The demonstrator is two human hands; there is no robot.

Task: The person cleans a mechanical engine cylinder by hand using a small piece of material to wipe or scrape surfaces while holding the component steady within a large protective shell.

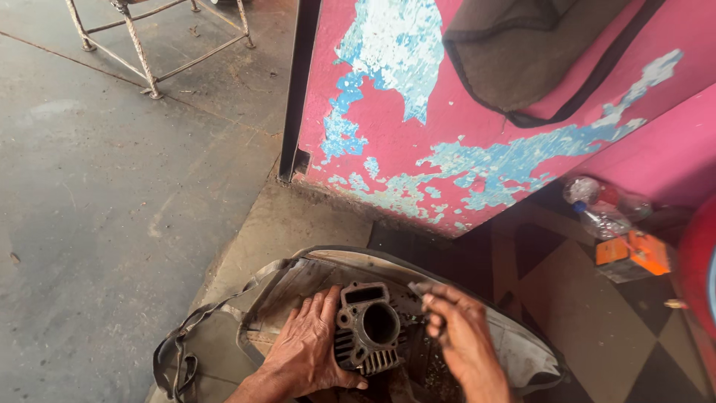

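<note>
a: a grey concrete floor (97,194) runs up to a pink door (477,134) whose paint has peeled to blue patches. what's held, right below that door?

b: an engine cylinder (371,328), dark, finned, with a round bore facing up. the left hand (306,351) is wrapped on its left side, fingers bent over the top edge and thumb along the bottom fins, so it's pressed against the metal.

a: and the other hand?

b: the right hand (462,328) sits just right of the cylinder, fingers drawn together around a small thin tool (419,287) whose tip points toward the cylinder's upper right corner. i can't tell if the tip touches.

a: what's under the cylinder?

b: an open grey bag (522,351), with a strap (194,328) trailing off to the left of the cylinder onto the floor.

a: further out?

b: well right of the cylinder, on the checkered tiles (597,313), a clear plastic bottle (604,205) lies by an orange box (634,254). far up-left of it stands a rusty metal frame (142,45). a dark cloth (537,52) hangs over the door.
</note>
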